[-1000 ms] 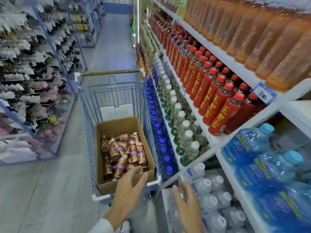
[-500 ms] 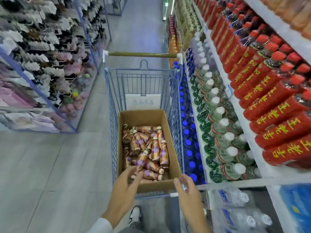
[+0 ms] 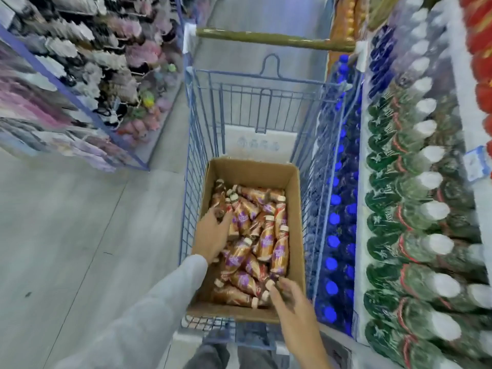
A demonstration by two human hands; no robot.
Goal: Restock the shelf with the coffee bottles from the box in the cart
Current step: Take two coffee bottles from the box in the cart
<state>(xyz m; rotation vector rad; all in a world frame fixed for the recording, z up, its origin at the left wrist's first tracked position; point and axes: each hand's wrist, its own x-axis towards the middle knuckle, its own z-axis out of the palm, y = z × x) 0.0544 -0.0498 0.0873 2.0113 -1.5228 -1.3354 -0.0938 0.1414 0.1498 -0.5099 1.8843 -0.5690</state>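
In a store aisle, we lean over a blue wire cart (image 3: 197, 161) parked alongside the drinks shelf (image 3: 463, 107), both of our hands down in the open cardboard box (image 3: 298, 209) that sits at the near end of the basket. The coffee bottles (image 3: 266, 235), brown with purple labels and pale caps, lie jumbled on their sides across the floor of the box. Our left hand (image 3: 213, 235), in a grey sleeve (image 3: 149, 302), reaches along the box's left wall with its fingers spread over a bottle near that wall; the fingertips touch it, but we cannot tell whether they have closed around it. Our right hand (image 3: 290, 302) is at the near right corner of the box, fingers apart and curled down onto the cap ends of the nearest bottles, gripping nothing that we can make out. The two hands are well apart, one on each side of the pile. To the right, green-labelled bottles (image 3: 407, 235) with white caps and blue-capped bottles (image 3: 332, 235) fill the shelf rows just beside the cart
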